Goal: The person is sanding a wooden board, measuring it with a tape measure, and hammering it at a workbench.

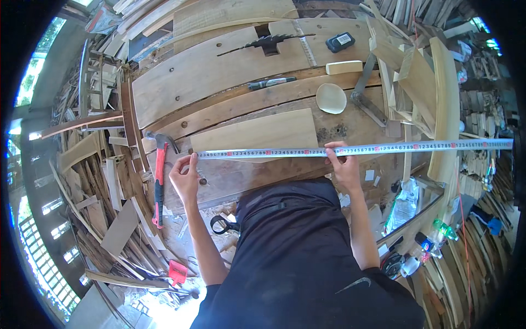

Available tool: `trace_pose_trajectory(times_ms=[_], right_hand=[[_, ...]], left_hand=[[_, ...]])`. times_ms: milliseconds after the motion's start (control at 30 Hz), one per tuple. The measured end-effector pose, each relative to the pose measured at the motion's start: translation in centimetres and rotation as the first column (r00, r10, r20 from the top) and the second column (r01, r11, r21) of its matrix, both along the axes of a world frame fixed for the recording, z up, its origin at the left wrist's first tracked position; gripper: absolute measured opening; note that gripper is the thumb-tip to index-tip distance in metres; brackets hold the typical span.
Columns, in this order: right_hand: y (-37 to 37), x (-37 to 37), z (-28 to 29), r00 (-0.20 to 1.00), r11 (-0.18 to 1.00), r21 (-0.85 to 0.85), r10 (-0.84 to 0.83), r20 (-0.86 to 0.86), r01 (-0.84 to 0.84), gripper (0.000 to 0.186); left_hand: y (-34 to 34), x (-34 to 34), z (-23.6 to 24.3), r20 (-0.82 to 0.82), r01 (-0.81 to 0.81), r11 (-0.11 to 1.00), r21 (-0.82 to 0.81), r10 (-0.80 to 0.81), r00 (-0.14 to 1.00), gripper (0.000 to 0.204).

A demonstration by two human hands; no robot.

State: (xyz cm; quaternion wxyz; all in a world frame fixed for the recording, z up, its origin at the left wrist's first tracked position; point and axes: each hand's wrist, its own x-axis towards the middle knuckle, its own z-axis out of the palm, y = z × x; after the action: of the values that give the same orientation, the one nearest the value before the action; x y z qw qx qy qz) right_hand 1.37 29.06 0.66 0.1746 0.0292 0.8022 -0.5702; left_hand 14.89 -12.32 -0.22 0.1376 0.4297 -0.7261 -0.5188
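A long white measuring tape is stretched nearly level across the workbench. My left hand pinches its left end. Further right, my right hand holds the same strip between thumb and fingers, and the strip runs on past it to the far right of the view. A pale wooden board lies flat just beyond the strip, which crosses its near edge. To the left of my left hand rests a hammer with a red and black handle.
On the workbench lie a marker pen, a small wood block, a rounded pale piece, a bevel square, a drill bit and a dark labelled case. Scrap wood is piled left; bottles stand right.
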Motion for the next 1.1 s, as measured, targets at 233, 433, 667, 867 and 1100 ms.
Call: trace_pose_trajectory(times_ms=[233,433,667,867,1100], right_hand=[[-0.1,-0.2,0.2,0.999,1.0,-0.016,0.018,0.049,-0.017,0.015],[-0.4,0.0,0.3,1.0,1.0,0.016,0.008,-0.006,-0.008,0.016],[-1.2,-0.6,1.2,0.995,0.998,0.06,-0.011,-0.095,0.016,0.014],[-1.5,-2.3,-0.1,0.982,0.997,0.078,0.018,-0.188,-0.004,0.017],[-2.3,-3.3,0.3,0.978,0.999,0.047,-0.002,-0.207,0.012,0.019]], left_hand=[[-0.6,-0.2,0.3,0.006,0.029,0.999,-0.018,-0.028,1.0,0.028],[-0.4,0.1,0.1,0.025,0.027,0.998,-0.055,-0.026,0.999,0.026],[-0.2,0.1,-0.1,0.013,0.02,0.999,-0.04,-0.02,1.0,0.026],[0.0,0.1,-0.2,0.007,-0.007,1.0,-0.022,0.007,1.0,0.026],[0.2,0.4,-0.6,-0.013,-0.032,0.999,-0.026,0.032,0.999,0.026]])
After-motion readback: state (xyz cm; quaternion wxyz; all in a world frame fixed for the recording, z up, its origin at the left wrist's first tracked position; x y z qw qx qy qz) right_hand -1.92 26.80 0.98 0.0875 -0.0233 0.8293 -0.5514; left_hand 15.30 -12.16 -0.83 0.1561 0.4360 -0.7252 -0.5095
